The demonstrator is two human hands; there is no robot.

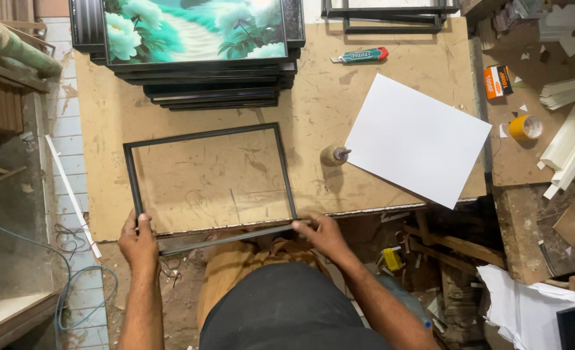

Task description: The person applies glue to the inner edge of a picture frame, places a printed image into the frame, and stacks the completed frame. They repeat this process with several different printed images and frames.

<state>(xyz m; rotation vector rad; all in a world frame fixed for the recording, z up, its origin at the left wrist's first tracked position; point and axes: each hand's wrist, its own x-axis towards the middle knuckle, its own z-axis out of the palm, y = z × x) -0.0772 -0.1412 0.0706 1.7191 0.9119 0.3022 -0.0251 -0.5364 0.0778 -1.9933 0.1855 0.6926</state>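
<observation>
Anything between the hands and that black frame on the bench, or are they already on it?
Nothing visible in the way. The left hand is on the black frame at its near left corner, the right hand at its near right corner. The glue bottle and white sheet lie apart, to the right.

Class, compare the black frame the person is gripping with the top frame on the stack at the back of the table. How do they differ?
The held frame, gripped by the left hand and right hand, is empty, showing the table through it; the top stacked frame holds a turquoise flower picture. The held frame lies alone; the other rests on a pile. Both are black rectangles.
</observation>
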